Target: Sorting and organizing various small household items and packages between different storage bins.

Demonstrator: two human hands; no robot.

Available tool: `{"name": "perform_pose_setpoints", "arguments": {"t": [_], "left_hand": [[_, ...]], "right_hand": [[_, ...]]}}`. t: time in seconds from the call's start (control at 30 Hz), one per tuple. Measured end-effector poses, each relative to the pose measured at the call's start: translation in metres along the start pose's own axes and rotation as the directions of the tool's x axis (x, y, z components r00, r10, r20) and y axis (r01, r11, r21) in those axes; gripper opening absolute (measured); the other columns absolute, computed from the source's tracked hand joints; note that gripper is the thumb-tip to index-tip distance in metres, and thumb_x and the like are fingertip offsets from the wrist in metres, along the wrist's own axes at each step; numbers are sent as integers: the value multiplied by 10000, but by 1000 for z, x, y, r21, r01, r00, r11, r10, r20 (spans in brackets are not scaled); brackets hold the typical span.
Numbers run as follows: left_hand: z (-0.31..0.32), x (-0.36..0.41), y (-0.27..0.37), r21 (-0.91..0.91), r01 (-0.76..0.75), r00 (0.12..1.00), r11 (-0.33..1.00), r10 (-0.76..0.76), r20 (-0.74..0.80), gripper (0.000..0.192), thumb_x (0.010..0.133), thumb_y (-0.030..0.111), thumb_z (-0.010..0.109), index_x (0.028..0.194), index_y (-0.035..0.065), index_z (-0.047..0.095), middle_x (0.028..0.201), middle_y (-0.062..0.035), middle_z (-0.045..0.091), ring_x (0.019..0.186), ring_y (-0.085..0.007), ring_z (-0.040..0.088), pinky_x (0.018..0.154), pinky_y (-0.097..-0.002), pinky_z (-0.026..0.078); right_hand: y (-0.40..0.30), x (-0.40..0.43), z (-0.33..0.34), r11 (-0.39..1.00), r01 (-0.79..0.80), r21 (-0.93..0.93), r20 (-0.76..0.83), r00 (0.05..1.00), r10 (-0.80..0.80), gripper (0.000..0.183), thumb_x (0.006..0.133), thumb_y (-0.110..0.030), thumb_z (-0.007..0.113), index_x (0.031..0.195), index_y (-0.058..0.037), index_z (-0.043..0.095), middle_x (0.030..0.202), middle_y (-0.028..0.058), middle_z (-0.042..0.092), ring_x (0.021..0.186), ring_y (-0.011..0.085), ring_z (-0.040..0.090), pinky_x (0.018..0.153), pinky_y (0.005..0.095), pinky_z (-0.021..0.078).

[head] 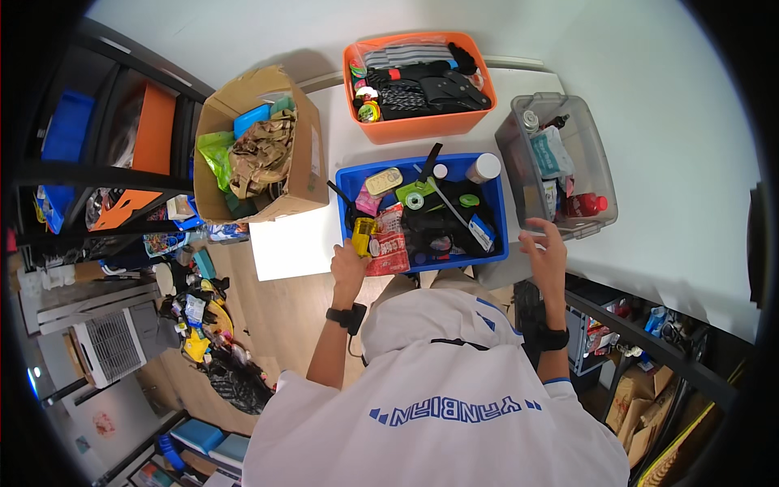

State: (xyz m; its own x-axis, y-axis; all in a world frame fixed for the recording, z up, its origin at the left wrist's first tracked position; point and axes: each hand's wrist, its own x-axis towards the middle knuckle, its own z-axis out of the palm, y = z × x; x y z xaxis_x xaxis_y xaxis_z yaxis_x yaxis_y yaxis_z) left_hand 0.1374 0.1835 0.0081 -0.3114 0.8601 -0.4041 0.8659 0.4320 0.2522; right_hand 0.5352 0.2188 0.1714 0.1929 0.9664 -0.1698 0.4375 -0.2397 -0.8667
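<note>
My left hand [349, 271] grips a yellow translucent container [363, 236] at the front left corner of a blue plastic bin [420, 159]. A red printed packet [392, 240] lies beside the container, partly over the bin's front rim. Inside the bin I see a rectangular tin [384, 181], a pink packet [367, 201], a green item with a white disc [414, 199], a white-lidded jar [484, 168] and several dark items. My right hand [547, 252] holds nothing, its fingers apart, near the front of a grey translucent bin [593, 131].
An orange bin [420, 128] of gloves, pouches and tape stands behind the blue one on a white table [292, 246]. At left is a cardboard box [309, 158] with camouflage fabric. The grey bin holds a red bottle [586, 205]. Black shelving [115, 173] lines the left.
</note>
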Motion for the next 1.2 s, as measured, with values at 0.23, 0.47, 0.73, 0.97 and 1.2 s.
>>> {"name": "perform_pose_setpoints", "arguments": {"t": [0.23, 0.47, 0.73, 0.97, 1.2], "left_hand": [[-2, -5, -3, -156, 52, 997, 986, -62, -55, 623, 692, 340, 924, 1128, -36, 686, 1062, -265, 672, 935, -425, 705, 815, -479, 601], [-17, 0, -7, -238, -71, 969, 969, 10, -248, 548, 694, 297, 896, 1140, 21, 737, 977, -251, 721, 902, -406, 721, 802, -473, 595], [-66, -18, 16, -318, -295, 905, 901, 157, -395, 636, 720, 147, 856, 1295, -10, 635, 1120, -237, 701, 1008, -425, 689, 900, -462, 553], [-130, -48, 74, -295, -552, 759, 780, 323, -566, 758, 707, 41, 890, 1380, 33, 540, 1130, -186, 695, 1034, -309, 704, 939, -409, 560], [-166, -87, 155, -320, -753, 647, 574, 563, -514, 814, 721, 17, 902, 1410, -8, 467, 1225, -177, 691, 1151, -270, 682, 1042, -402, 526]], "right_hand": [[-13, -2, 12, 996, 32, -83, 94, 995, -24, 273, 964, -100, 717, 1207, 8, 656, 1211, 134, 646, 955, 227, 739, 770, 326, 605], [-21, -7, 13, 989, 69, -130, 114, 992, -55, 263, 957, -92, 722, 1194, 2, 659, 1192, 141, 645, 955, 244, 745, 774, 338, 604], [-28, -7, 21, 981, 133, -140, 146, 983, -112, 233, 962, -128, 716, 1161, -22, 656, 1136, 172, 663, 916, 288, 736, 755, 372, 587], [-48, -9, 16, 941, 294, -167, 254, 935, -247, 386, 935, -213, 741, 1268, -65, 613, 1137, 153, 652, 1022, 339, 671, 906, 420, 537], [-72, -11, 6, 849, 520, -95, 462, 778, -425, 669, 868, -236, 814, 1458, -99, 529, 1283, 140, 625, 1171, 328, 618, 971, 405, 535]]}}
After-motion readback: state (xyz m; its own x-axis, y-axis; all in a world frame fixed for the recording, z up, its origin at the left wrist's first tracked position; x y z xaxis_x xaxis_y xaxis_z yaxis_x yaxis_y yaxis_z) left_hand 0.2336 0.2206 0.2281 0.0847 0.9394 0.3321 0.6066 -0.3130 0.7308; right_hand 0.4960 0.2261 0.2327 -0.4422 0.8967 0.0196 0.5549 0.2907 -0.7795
